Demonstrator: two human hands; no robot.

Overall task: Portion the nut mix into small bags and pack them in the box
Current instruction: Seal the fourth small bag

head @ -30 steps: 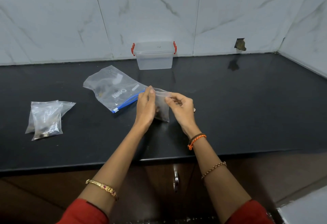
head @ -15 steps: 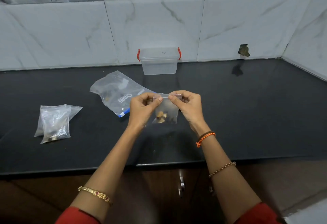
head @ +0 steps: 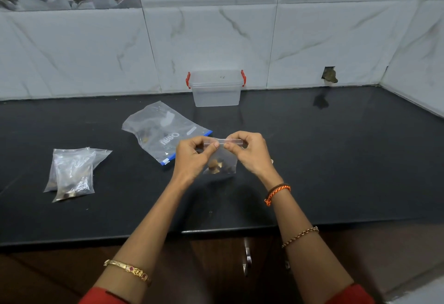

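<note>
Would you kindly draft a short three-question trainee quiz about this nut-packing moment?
1. True or false: the clear box at the wall has its lid on.
2. Which hands grip the small bag? A) left hand only B) right hand only C) both
3. Fill in: the small filled bags lie on the person's ____ side of the counter, apart from the large zip bag.

Key: 1 true; 2 C; 3 left.

Box at counter back, large bag before it, filled bags far left
</note>
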